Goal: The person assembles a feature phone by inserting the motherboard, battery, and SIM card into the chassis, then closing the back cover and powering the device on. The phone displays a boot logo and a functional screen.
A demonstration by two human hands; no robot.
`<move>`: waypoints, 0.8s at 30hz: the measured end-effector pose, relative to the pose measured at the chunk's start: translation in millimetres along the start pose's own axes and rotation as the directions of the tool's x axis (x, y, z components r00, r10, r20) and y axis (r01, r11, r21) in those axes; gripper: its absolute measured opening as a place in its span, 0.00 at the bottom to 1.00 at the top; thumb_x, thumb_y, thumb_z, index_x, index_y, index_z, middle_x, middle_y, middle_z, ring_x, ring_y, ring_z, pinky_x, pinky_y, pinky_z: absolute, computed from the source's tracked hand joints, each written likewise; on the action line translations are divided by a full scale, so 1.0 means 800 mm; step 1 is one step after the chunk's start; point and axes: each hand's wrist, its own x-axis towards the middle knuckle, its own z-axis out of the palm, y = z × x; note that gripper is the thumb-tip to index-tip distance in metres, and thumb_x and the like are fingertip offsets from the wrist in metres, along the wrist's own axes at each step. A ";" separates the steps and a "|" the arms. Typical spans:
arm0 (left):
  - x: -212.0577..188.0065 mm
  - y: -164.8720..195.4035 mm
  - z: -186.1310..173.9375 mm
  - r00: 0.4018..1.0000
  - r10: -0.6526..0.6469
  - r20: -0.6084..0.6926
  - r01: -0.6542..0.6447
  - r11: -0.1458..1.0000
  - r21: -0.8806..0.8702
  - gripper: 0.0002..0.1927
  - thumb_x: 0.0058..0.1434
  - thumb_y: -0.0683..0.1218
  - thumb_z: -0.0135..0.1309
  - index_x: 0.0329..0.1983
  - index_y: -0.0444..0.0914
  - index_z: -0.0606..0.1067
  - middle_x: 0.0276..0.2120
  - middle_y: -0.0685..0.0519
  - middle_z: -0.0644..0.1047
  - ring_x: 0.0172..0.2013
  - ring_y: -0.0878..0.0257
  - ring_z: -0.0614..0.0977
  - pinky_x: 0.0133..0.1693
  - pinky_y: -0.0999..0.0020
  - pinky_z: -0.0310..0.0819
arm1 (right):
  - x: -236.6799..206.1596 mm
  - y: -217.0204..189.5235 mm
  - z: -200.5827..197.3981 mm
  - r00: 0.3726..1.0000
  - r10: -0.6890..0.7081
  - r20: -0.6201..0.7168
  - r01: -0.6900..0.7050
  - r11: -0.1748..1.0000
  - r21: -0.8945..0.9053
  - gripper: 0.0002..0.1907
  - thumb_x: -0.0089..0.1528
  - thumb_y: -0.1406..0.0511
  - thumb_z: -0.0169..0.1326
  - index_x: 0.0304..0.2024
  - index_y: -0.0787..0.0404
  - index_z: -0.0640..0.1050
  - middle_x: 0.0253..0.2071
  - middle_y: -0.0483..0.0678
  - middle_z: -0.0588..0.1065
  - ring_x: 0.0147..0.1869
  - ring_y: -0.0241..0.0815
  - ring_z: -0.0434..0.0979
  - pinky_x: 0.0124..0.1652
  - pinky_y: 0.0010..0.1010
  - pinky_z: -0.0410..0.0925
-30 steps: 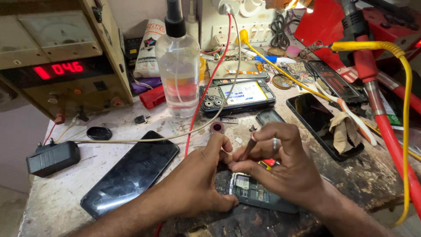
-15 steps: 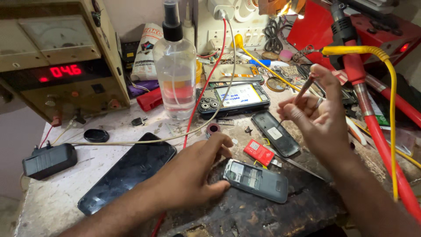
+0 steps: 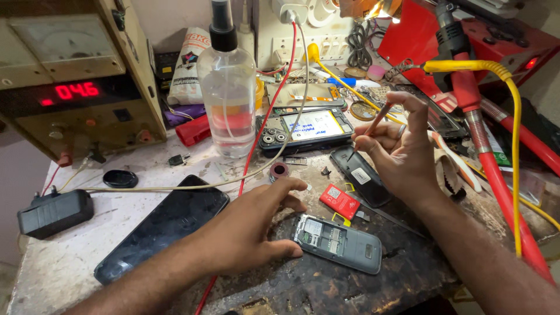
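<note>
1. Head view: the left hand (image 3: 251, 230) rests spread on the scarred grey bench (image 3: 326, 286), thumb tip touching the small grey phone with its back cover off (image 3: 338, 243), probably steadying it.
2. The right hand (image 3: 402, 154) hovers above and beyond that phone, fingers pinched on a thin reddish-brown stick tool (image 3: 373, 123), tip angled down, ready for fine work.
3. Between the hands lies one red card-like piece (image 3: 339, 201); left of the left hand, one large black smartphone (image 3: 166, 224); beyond, one clear spray bottle (image 3: 227, 87).
</note>
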 end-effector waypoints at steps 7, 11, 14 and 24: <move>0.000 -0.004 0.002 1.000 0.012 -0.006 -0.012 1.000 0.021 0.49 0.47 0.50 0.70 0.70 0.43 0.59 0.54 0.53 0.79 0.41 0.57 0.82 0.40 0.64 0.78 | -0.004 0.005 -0.004 1.000 0.018 0.024 -0.018 1.000 -0.007 0.36 0.65 0.77 0.57 0.66 0.52 0.53 0.46 0.59 0.78 0.47 0.42 0.83 0.48 0.32 0.78; 0.001 -0.003 0.001 1.000 0.007 -0.007 -0.007 1.000 0.007 0.51 0.46 0.51 0.71 0.70 0.43 0.58 0.54 0.53 0.79 0.42 0.57 0.83 0.40 0.65 0.78 | -0.004 0.001 -0.007 1.000 -0.003 -0.014 0.003 1.000 0.016 0.38 0.64 0.77 0.58 0.68 0.52 0.53 0.47 0.60 0.78 0.50 0.44 0.84 0.50 0.34 0.79; 0.003 -0.006 0.002 0.979 0.195 -0.065 -0.194 0.981 0.012 0.53 0.45 0.52 0.75 0.71 0.39 0.58 0.54 0.47 0.78 0.51 0.53 0.80 0.47 0.62 0.75 | -0.004 -0.008 -0.007 0.999 -0.001 -0.044 0.003 0.998 0.057 0.39 0.64 0.77 0.59 0.68 0.52 0.53 0.48 0.60 0.78 0.51 0.45 0.84 0.50 0.36 0.80; 0.005 -0.017 -0.001 0.995 0.094 -0.025 -0.096 0.993 -0.069 0.54 0.41 0.52 0.74 0.71 0.41 0.60 0.57 0.47 0.79 0.56 0.57 0.81 0.49 0.65 0.77 | -0.044 -0.075 0.032 0.997 0.056 0.043 -0.063 0.982 0.175 0.41 0.62 0.77 0.58 0.69 0.51 0.52 0.45 0.61 0.79 0.49 0.48 0.84 0.50 0.42 0.81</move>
